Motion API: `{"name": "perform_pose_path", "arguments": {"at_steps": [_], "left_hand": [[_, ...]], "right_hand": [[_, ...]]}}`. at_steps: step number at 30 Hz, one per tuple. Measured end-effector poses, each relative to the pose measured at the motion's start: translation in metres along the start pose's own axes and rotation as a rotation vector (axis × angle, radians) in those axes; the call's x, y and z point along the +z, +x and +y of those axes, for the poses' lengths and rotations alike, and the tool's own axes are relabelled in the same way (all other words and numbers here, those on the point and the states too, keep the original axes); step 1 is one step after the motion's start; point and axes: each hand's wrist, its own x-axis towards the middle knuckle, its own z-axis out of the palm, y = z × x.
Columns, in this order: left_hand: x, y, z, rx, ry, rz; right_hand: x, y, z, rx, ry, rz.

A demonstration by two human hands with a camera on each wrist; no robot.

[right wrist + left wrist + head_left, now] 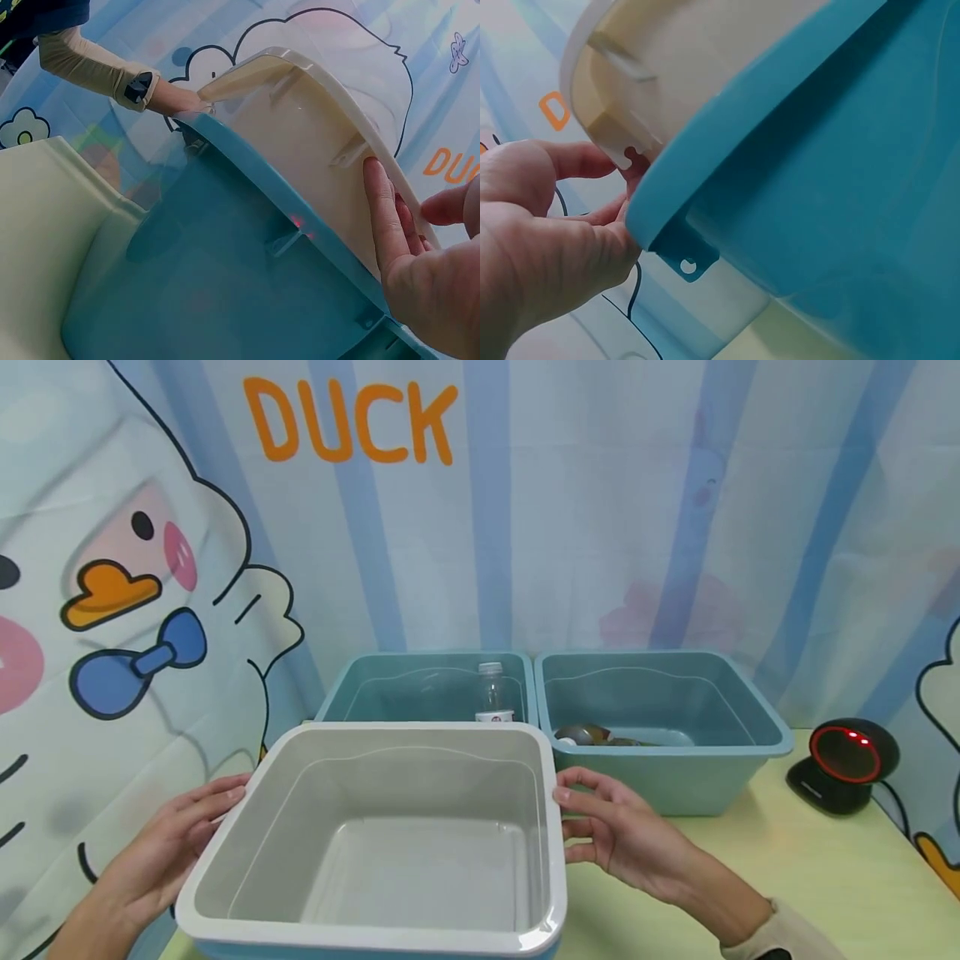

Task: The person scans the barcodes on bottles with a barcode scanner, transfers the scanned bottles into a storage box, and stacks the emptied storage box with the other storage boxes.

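Note:
A grey-white plastic storage bin [375, 933], with nothing lying in it, is held between both hands in the head view. Its lower part sits inside a blue bin [825, 172] of similar shape, and a gap shows between the two rims in the wrist views. On the left side, the left hand [168, 852] grips the pale bin's rim, fingers tucked beneath it. The right hand [630, 835] pinches the opposite rim, thumb outside and fingers [382, 210] under the lip. Both bins look tilted in the wrist views.
Two teal bins stand side by side behind. The left teal bin [427, 662] contains a clear plastic bottle [492, 693]; the right one [667, 777] holds several small items. A black scanner-like device [843, 764] with a red-lit ring stands on the pale yellow table [825, 877]. A duck-print curtain [570, 527] hangs behind.

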Motion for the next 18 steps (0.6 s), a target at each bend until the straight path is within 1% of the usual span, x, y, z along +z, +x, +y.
{"name": "perform_pose_path", "arguments": {"at_steps": [4, 7, 8, 10, 12, 14, 16, 17, 18], "left_hand": [[-0.001, -0.001, 0.001, 0.0, 0.023, 0.021], [-0.001, -0.001, 0.0, 0.017, 0.064, 0.045], [-0.001, 0.0, 0.0, 0.019, 0.089, 0.06], [0.0, 0.001, 0.001, 0.03, 0.171, 0.101], [0.002, 0.0, 0.004, 0.05, 0.299, 0.141], [0.006, -0.003, 0.007, 0.083, 0.501, 0.183], [0.012, -0.008, 0.011, 0.15, 0.717, 0.232], [0.015, -0.011, 0.013, 0.196, 0.825, 0.268], [0.019, -0.015, 0.016, 0.241, 0.913, 0.297]], "right_hand": [[-0.007, -0.003, 0.003, 0.016, -0.03, 0.008], [-0.017, -0.009, 0.004, 0.035, -0.096, 0.057], [-0.022, -0.011, 0.004, 0.04, -0.12, 0.073], [-0.031, -0.016, 0.003, 0.044, -0.192, 0.103], [-0.04, -0.021, 0.0, 0.048, -0.275, 0.128], [-0.049, -0.026, -0.004, 0.052, -0.382, 0.147], [-0.055, -0.032, -0.011, 0.062, -0.503, 0.165], [-0.058, -0.035, -0.015, 0.066, -0.563, 0.167], [-0.061, -0.039, -0.02, 0.061, -0.624, 0.163]]}}
